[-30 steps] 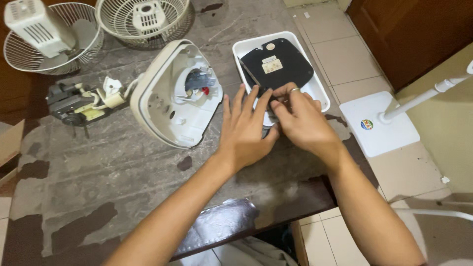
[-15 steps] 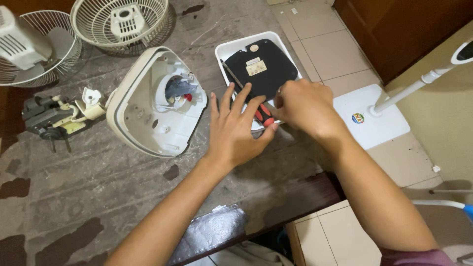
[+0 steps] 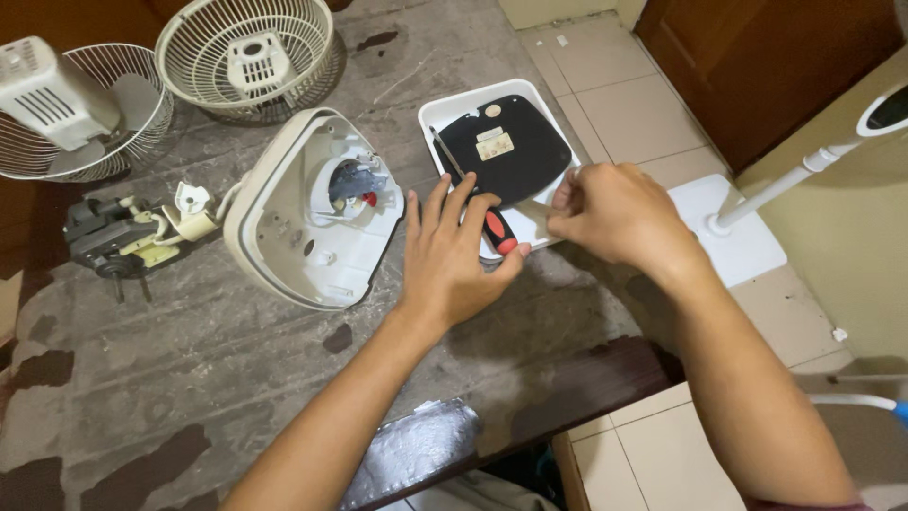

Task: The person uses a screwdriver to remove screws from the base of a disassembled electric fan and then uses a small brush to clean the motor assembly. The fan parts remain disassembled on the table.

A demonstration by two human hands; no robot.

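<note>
Much open room on the grey, stained bench [image 3: 218,378] toward the near edge, bare between the two forearms; near right corner ends just past the right arm, with tiled floor [image 3: 653,104] beyond and below. Crowded only at the far side: two white fan grilles [image 3: 248,52] at the far left edge, one with a white motor cover [image 3: 43,90] lying on it. Nearer, a cream fan housing [image 3: 312,213] lying open, left of the hands and just beside the left fingers but apart from them. Left of the housing, a small motor [image 3: 118,237] with wires. At the right edge of the bench, a white tray-like base [image 3: 449,109] with a black plate [image 3: 511,156] lying inside, one corner close to the bench edge. On the floor at the right, a white square stand base [image 3: 742,246] with a pole.

Left hand [image 3: 454,255] flat, fingers spread apart, pressing down on a screwdriver [image 3: 497,230] with red and black handle; handle under the fingers, end out beside the thumb, shaft pointing across the black plate. Right hand [image 3: 615,213] loosely curled at the tray's near right rim, fingertips together; cannot tell if something is pinched. Screwdriver just left of the right grip, apart from it.
</note>
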